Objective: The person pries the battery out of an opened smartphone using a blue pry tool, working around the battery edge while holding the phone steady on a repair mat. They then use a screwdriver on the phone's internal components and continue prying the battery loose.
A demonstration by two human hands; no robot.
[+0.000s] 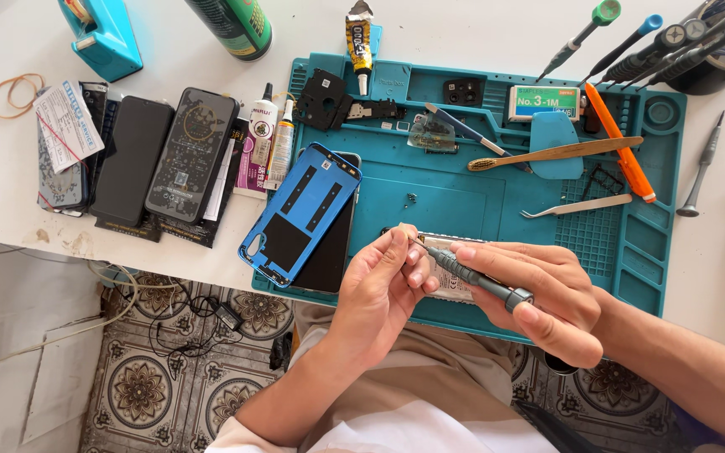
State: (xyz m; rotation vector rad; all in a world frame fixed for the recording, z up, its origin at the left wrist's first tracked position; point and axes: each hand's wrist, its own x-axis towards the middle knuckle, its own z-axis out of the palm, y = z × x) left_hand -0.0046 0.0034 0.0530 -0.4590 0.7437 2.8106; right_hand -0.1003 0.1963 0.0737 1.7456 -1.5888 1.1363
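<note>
Screwdriver, slim grey metal precision type (476, 278), lies pinched in my right hand (539, 298), its tip meeting my left hand (383, 285), whose fingers press together on something too small to identify. Judged light, stiff and slippery; best held at the knurled handle. Beneath: an opened phone (449, 289) on the teal silicone repair mat (463, 201), on the white bench (169, 50).

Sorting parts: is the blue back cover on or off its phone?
Off: the blue back cover lies inner side up, loose across a dark phone.
</note>
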